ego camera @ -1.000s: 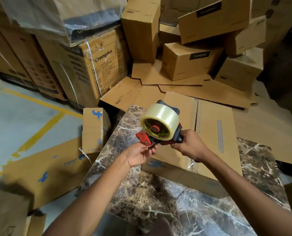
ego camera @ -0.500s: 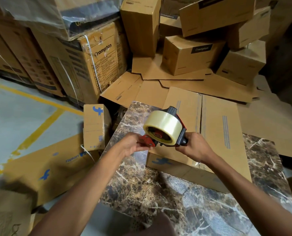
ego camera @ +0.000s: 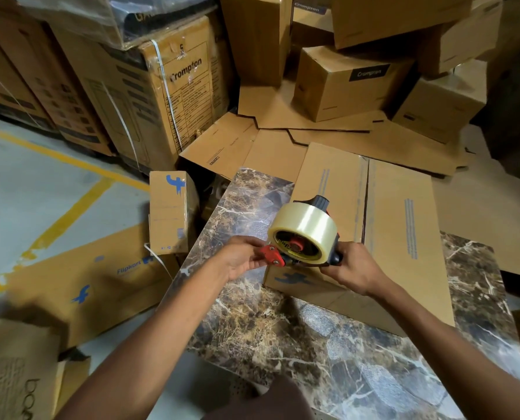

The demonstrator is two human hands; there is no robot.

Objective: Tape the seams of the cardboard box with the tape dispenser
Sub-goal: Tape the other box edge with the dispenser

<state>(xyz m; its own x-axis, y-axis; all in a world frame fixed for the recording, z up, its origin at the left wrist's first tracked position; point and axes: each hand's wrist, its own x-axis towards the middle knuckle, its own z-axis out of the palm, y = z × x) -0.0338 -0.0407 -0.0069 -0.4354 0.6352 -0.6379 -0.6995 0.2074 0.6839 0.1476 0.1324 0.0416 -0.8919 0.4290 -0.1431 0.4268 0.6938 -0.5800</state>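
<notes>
A closed box [ego camera: 398,237] lies flat on a marble table [ego camera: 283,344], filling the table's far right part, from about 12 to 3 o'clock. Its top seam runs from 12 to 6 o'clock between the two flaps, which lie shut; whether tape covers it, I cannot tell.

The dispenser [ego camera: 304,234] is held at the box's 7 o'clock corner, with its clear tape roll [ego camera: 305,221] facing the camera and its red front end pointing to 9 o'clock. Whether it touches the box cannot be told.

The left hand [ego camera: 240,259] comes in from 7 o'clock, with its thumb and fingers closed in a pinch on the red front end. The right hand [ego camera: 352,268] comes in from 4 o'clock and grips the dark handle at the dispenser's 3 o'clock side, fingers curled tight round it.

Off the table's 9 o'clock edge a small box [ego camera: 171,213] with a blue logo stands upright on the floor. At 8 o'clock a flat carton [ego camera: 70,283] with the same blue print lies on the floor. At 11 o'clock sits a large strapped box [ego camera: 174,95] marked Crompton. From 12 to 2 o'clock more boxes are piled, with flattened cardboard [ego camera: 283,147] spread below them. A yellow line [ego camera: 70,207] crosses the grey floor at 9 o'clock.
</notes>
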